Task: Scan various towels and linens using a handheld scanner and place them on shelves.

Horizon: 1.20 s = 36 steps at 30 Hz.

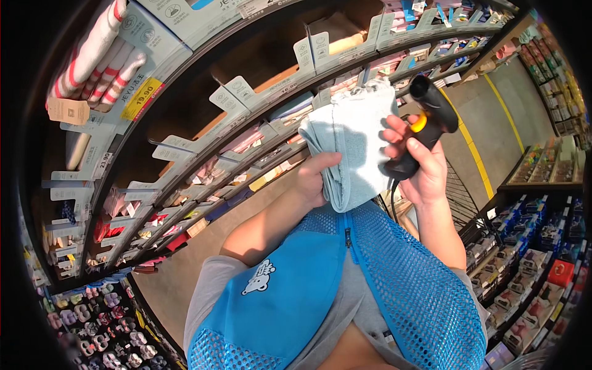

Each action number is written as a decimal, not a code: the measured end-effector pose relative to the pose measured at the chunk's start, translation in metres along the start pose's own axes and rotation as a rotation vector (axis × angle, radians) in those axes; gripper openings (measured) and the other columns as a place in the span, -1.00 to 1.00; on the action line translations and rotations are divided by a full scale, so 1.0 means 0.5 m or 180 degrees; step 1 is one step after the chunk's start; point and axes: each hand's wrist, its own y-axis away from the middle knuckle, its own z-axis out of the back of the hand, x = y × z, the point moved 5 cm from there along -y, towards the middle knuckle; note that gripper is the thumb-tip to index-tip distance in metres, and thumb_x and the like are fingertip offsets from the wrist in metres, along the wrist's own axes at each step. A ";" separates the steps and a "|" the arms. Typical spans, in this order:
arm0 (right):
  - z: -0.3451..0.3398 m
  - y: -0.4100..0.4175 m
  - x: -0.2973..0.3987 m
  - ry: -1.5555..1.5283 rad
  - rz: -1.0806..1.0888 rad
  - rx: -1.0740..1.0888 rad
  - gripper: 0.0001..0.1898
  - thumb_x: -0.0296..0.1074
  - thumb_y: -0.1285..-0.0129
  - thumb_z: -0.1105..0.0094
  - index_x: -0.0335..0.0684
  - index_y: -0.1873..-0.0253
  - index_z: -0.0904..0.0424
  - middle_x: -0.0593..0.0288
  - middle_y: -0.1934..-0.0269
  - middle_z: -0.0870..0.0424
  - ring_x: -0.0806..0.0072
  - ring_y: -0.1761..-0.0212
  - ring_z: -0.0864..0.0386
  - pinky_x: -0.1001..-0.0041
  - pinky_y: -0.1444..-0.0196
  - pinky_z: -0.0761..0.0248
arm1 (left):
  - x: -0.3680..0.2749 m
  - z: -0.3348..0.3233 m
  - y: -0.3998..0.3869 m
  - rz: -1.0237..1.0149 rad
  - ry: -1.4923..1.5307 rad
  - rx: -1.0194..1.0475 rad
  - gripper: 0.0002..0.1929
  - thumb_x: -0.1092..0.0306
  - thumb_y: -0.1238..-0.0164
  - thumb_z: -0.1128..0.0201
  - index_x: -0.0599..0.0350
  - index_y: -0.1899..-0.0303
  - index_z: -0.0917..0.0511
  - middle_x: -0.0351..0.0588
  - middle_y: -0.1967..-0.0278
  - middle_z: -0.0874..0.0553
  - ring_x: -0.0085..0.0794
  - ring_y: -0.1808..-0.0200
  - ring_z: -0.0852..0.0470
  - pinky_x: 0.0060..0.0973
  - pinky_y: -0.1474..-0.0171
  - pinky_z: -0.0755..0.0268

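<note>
A folded light-blue towel [356,134] is held up before my chest. My left hand [317,178] grips its lower left edge, with the thumb lying on the front. In my right hand [423,162] is a black handheld barcode scanner [428,125] with a yellow trigger; its head points up and away, and a cable hangs from the base of the handle. The fingers of my right hand wrap the handle close beside the towel's right side; whether they touch the cloth I cannot tell.
Store shelves [277,88] with grey dividers and folded towels curve across the top and left. Striped towels [92,60] stand upper left. Slippers [111,323] hang lower left. A wire cart [455,189] is behind my right arm, with packaged goods [518,277] on racks at right.
</note>
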 end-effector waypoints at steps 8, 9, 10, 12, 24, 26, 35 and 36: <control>0.013 0.017 -0.014 0.1030 0.0471 -0.0544 -0.45 -0.66 -0.27 -0.32 -0.28 -0.30 -0.29 0.18 0.03 -0.60 0.42 0.03 -0.69 0.44 -0.06 -0.64 | 0.012 0.011 0.003 -0.0293 -0.1100 -0.0642 -0.53 0.31 -0.53 -0.21 0.27 -0.36 -0.45 0.01 -0.18 -0.70 -0.28 -0.17 -0.69 -0.34 -0.24 -0.53; 0.011 0.021 -0.025 0.1198 0.0539 -0.0556 -0.39 -0.61 -0.22 -0.38 -0.26 -0.32 -0.28 0.22 0.01 -0.56 0.47 0.02 -0.63 0.48 -0.06 -0.58 | 0.010 0.005 0.004 -0.0526 -0.1753 -0.0602 -0.56 0.33 -0.52 -0.25 0.26 -0.33 -0.48 -0.03 -0.14 -0.71 -0.34 -0.15 -0.69 -0.38 -0.23 -0.52; 0.007 0.023 -0.034 0.1350 0.0605 -0.0491 -0.33 -0.57 -0.18 -0.45 -0.24 -0.35 -0.28 0.27 -0.01 -0.52 0.53 0.01 -0.57 0.53 -0.07 -0.53 | 0.008 -0.002 0.006 -0.0765 -0.2398 -0.0550 -0.58 0.36 -0.50 -0.29 0.25 -0.30 -0.52 -0.07 -0.10 -0.73 -0.40 -0.13 -0.68 -0.43 -0.21 -0.51; -0.004 0.019 -0.036 0.2276 0.1060 -0.0397 -0.11 -0.44 0.03 -0.60 -0.21 -0.42 -0.27 0.31 -0.03 -0.41 0.52 -0.07 -0.40 0.46 -0.20 -0.32 | 0.010 -0.007 0.010 -0.0890 -0.2789 -0.0552 -0.61 0.32 -0.51 -0.30 0.28 -0.25 -0.56 -0.09 -0.05 -0.76 -0.44 -0.11 -0.68 -0.45 -0.20 -0.50; 0.006 0.025 -0.019 0.0654 0.0326 -0.0139 -0.40 -0.67 -0.24 -0.27 -0.30 -0.38 -0.35 0.16 -0.20 -0.61 0.42 -0.21 -0.59 0.34 -0.33 -0.42 | -0.003 -0.056 -0.001 0.0176 0.0461 0.0262 -0.30 -0.14 -0.61 -0.01 0.23 -0.49 -0.25 0.13 -0.36 -0.55 -0.06 -0.34 -0.59 -0.08 -0.39 -0.45; 0.020 0.022 -0.017 0.0290 0.0239 -0.0305 -0.44 -0.63 -0.27 -0.24 -0.30 -0.36 -0.36 0.13 -0.17 -0.63 0.39 -0.17 -0.63 0.33 -0.29 -0.47 | -0.004 -0.049 0.000 0.0222 0.0478 0.0109 -0.33 -0.07 -0.59 -0.06 0.24 -0.48 -0.26 0.14 -0.35 -0.56 -0.05 -0.32 -0.60 -0.07 -0.38 -0.47; 0.058 0.021 -0.026 0.1455 0.0834 -0.0519 -0.38 -0.62 -0.27 -0.22 -0.35 -0.44 -0.30 0.16 -0.26 -0.57 0.42 -0.26 -0.55 0.37 -0.39 -0.34 | -0.016 -0.002 0.016 -0.0067 -0.0493 -0.0463 -0.39 0.37 -0.45 -0.25 0.26 -0.47 -0.28 0.15 -0.30 -0.59 -0.09 -0.27 -0.64 -0.12 -0.34 -0.52; 0.060 0.020 -0.027 0.1419 0.0847 -0.0507 -0.38 -0.62 -0.27 -0.22 -0.35 -0.44 -0.30 0.16 -0.26 -0.57 0.42 -0.26 -0.55 0.37 -0.39 -0.34 | -0.016 -0.004 0.018 -0.0091 -0.0510 -0.0490 -0.36 0.39 -0.44 -0.24 0.25 -0.49 -0.24 0.13 -0.32 -0.57 -0.10 -0.29 -0.62 -0.13 -0.35 -0.51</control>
